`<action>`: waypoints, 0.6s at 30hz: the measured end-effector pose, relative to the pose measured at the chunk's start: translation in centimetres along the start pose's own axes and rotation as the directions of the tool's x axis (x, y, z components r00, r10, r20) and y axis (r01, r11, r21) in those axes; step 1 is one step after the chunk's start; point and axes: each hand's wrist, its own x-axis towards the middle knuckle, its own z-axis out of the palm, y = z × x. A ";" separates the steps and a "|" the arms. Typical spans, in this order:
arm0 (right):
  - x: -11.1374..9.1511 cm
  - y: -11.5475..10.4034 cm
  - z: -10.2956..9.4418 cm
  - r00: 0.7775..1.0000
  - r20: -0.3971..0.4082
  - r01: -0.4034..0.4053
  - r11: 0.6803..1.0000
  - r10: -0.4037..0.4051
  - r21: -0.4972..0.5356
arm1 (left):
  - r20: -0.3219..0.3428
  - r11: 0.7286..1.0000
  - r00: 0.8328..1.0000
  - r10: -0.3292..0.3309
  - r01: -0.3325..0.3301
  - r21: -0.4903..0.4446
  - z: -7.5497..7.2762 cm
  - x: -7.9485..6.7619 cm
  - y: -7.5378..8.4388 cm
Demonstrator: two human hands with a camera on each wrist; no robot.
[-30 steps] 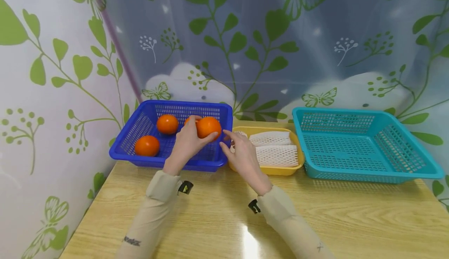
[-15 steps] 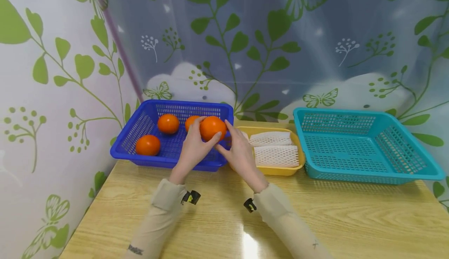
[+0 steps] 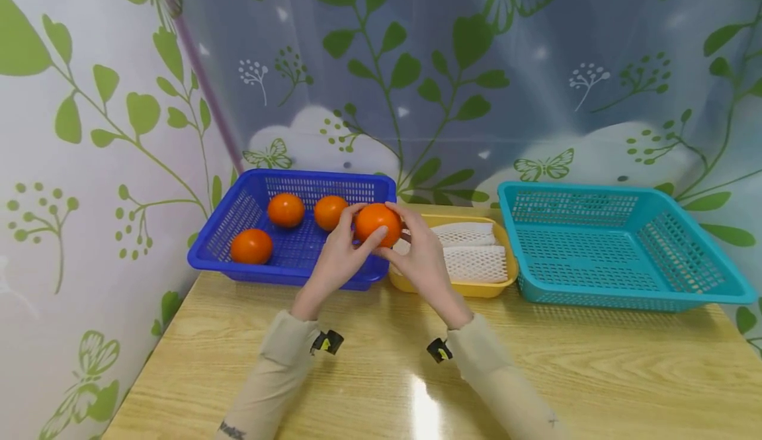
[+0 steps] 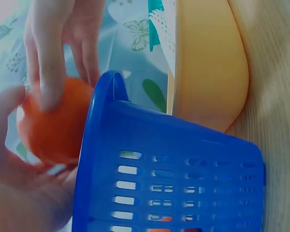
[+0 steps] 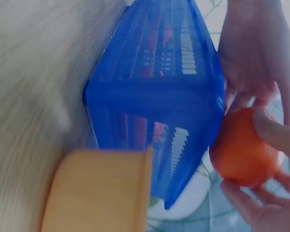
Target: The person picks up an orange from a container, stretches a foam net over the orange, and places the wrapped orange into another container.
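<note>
The fingers of both hands are curved and parted about as wide as one glossy orange fruit [image 3: 378, 221], and all that they hold is that fruit. The left hand [image 3: 338, 259] cups its left side, thumb across the near face; the right hand [image 3: 424, 259] meets it from the right with fingertips and thumb, its palm standing off. Such a two-sided hold probably serves to steady something round and smooth that one fingertip grip could let roll. The fruit is raised over the right end of a blue perforated basket [image 3: 292, 245]; whether it touches the rim, I cannot tell.

Left of the fingers, inside that basket, sit three more orange fruits [image 3: 286, 210], well apart from the grip, the walls likely keeping them from rolling away. Just right of the fingers, a shallow yellow tray [image 3: 470, 289] holds white foam net sleeves [image 3: 476, 264] lying flat, within easy reach of either hand, one would judge. Farther right, beside the tray, stands a teal perforated basket [image 3: 583, 255]. All three containers rest on the wood-grain table [image 3: 369, 387], beyond the wrists
</note>
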 end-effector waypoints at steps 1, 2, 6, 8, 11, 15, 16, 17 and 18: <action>-0.2 0.1 -0.6 1.000 0.003 0.018 1.000 -0.018 0.006 | 0.018 1.000 1.000 0.015 -0.014 -0.028 0.1 0.1 0.1; -0.4 0.3 -1.1 0.999 0.003 0.041 0.999 -0.041 0.013 | 0.042 0.998 0.999 0.031 -0.029 -0.059 0.2 0.2 0.1; -1.5 0.6 -3.6 0.995 0.034 0.087 0.995 -0.089 0.053 | 0.141 0.987 0.984 0.112 -0.094 -0.130 0.8 0.2 0.6; -2.3 0.7 -5.0 0.994 0.054 0.091 0.993 -0.095 0.076 | 0.194 0.980 0.969 0.154 -0.125 -0.155 1.2 0.1 1.1; -3.6 1.0 -6.8 0.993 0.093 0.065 0.992 -0.075 0.111 | 0.261 0.971 0.944 0.200 -0.157 -0.178 2.0 -0.2 1.9; -5.4 1.7 -8.8 0.989 0.143 0.018 0.992 -0.037 0.127 | 0.322 0.969 0.919 0.229 -0.182 -0.169 3.1 -0.9 2.6; -5.9 1.8 -9.1 0.988 0.155 0.011 0.993 -0.029 0.121 | 0.332 0.969 0.914 0.232 -0.189 -0.158 3.4 -1.1 2.7; -6.3 2.0 -9.5 0.986 0.163 0.002 0.993 -0.021 0.115 | 0.342 0.969 0.910 0.235 -0.194 -0.151 3.7 -1.3 2.8; -6.7 2.1 -9.7 0.985 0.171 -0.005 0.994 -0.014 0.109 | 0.352 0.970 0.905 0.237 -0.197 -0.145 4.0 -1.5 2.9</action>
